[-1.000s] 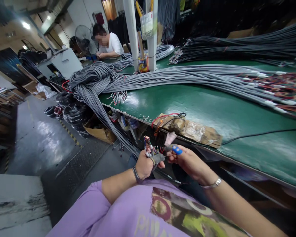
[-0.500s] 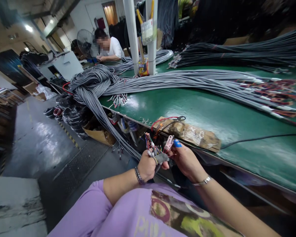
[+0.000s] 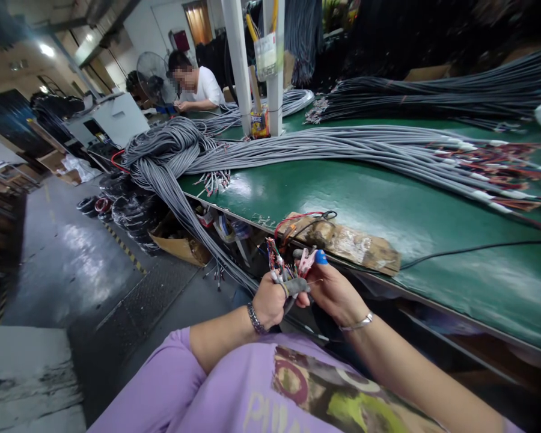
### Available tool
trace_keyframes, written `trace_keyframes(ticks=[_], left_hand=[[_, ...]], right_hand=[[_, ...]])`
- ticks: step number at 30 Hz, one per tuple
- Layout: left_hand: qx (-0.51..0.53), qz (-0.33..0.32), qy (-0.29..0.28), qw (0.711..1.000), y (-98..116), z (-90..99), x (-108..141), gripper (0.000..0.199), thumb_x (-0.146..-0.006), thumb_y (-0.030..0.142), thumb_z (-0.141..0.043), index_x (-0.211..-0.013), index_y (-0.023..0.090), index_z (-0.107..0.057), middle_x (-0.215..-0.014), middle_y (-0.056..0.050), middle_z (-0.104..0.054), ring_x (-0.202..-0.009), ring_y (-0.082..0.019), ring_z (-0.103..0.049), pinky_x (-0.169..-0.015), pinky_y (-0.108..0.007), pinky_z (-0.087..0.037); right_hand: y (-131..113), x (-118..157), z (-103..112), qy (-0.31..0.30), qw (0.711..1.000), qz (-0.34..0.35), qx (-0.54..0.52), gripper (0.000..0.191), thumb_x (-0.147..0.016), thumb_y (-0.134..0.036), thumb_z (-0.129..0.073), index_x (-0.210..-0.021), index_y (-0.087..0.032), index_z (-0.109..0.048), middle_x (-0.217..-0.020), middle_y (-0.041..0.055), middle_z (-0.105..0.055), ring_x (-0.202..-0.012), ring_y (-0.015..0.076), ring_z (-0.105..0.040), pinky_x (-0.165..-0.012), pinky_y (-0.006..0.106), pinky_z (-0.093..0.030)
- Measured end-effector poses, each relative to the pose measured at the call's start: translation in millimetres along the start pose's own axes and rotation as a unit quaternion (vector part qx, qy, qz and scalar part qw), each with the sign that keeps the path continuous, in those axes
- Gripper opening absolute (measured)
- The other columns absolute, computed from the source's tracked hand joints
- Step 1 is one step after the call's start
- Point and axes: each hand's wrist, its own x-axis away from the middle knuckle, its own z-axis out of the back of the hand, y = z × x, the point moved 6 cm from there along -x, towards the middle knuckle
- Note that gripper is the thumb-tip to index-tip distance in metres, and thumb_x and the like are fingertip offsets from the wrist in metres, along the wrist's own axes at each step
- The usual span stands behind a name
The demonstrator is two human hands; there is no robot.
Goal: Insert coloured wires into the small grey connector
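Note:
My left hand (image 3: pixel 270 300) is closed round a grey cable, whose thin coloured wires (image 3: pixel 277 258) fan out above the fist. Grey wrapping covers the left thumb. Close against it, my right hand (image 3: pixel 336 291) pinches a small pink clip (image 3: pixel 306 260) between thumb and fingers, at the wire ends. Blue tape is wound on the right thumb tip. Fingers partly hide where clip and wires meet. Just beyond both hands, a taped wooden block (image 3: pixel 351 243) with red and black leads lies on the bench edge.
Grey cables (image 3: pixel 324 141) stretch across the green bench (image 3: pixel 270 192), coiled at left and hanging over its edge. Darker cables (image 3: pixel 424 99) lie behind. A white post (image 3: pixel 237 60) stands mid-bench. A co-worker (image 3: pixel 202 87) sits at the far end. An open carton (image 3: pixel 178 243) is on the floor.
My right hand has moved slightly left, closer to the left hand, and the pink clip has tilted over. My left hand keeps its grip on the cable. The view has shifted slightly.

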Motion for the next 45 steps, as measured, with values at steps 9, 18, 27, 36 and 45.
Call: trace_keyframes(ticks=[9, 18, 27, 36, 45], left_hand=[[-0.023, 0.005, 0.006, 1.000, 1, 1.0, 2, 0.045, -0.056, 0.051, -0.079, -0.050, 0.011, -0.059, -0.040, -0.003, -0.053, -0.037, -0.010, -0.047, -0.043, -0.024, -0.040], [-0.024, -0.039, 0.013, 0.999, -1, 9.2, 14, 0.040, -0.062, 0.047, -0.078, -0.057, 0.011, -0.063, -0.045, -0.003, -0.057, -0.041, -0.010, -0.050, -0.045, -0.023, -0.041], [-0.019, -0.071, 0.047, 0.996, 4, 7.5, 9, 0.041, -0.063, 0.048, -0.077, -0.052, 0.012, -0.062, -0.044, -0.003, -0.057, -0.041, -0.010, -0.049, -0.046, -0.024, -0.042], [-0.044, -0.065, 0.047, 0.996, 6, 0.2, 7, 0.047, -0.062, 0.054, -0.075, -0.044, 0.013, -0.058, -0.041, -0.004, -0.054, -0.046, -0.012, -0.054, -0.052, -0.025, -0.046], [-0.055, -0.051, 0.042, 0.996, 1, 1.4, 5, 0.045, -0.061, 0.052, -0.077, -0.047, 0.012, -0.061, -0.041, -0.004, -0.055, -0.036, -0.008, -0.045, -0.044, -0.024, -0.041]], right_hand=[[15, -4, 9, 0.017, 0.985, -0.027, -0.168, 0.051, -0.076, -0.068, -0.059, -0.097, -0.022, -0.063, -0.071, 0.0026, -0.067, -0.043, 0.0153, -0.054, -0.048, 0.033, -0.046], [17, -4, 21, 0.037, 0.978, -0.040, -0.199, 0.029, -0.075, -0.048, -0.073, -0.081, -0.020, -0.069, -0.073, 0.0013, -0.067, -0.063, 0.0131, -0.059, -0.062, 0.026, -0.051], [18, -2, 27, 0.062, 0.983, 0.006, -0.175, 0.030, -0.076, -0.050, -0.071, -0.079, -0.019, -0.070, -0.070, 0.0018, -0.065, -0.059, 0.0129, -0.057, -0.059, 0.027, -0.052], [15, -5, 0, -0.081, 0.975, -0.058, -0.200, 0.048, -0.072, -0.068, -0.063, -0.076, -0.020, -0.065, -0.057, -0.0005, -0.062, -0.035, 0.0168, -0.054, -0.038, 0.033, -0.045], [16, -10, 5, -0.028, 0.972, -0.027, -0.234, 0.039, -0.075, -0.058, -0.067, -0.083, -0.020, -0.064, -0.056, -0.0005, -0.063, -0.033, 0.0161, -0.053, -0.034, 0.031, -0.043]])
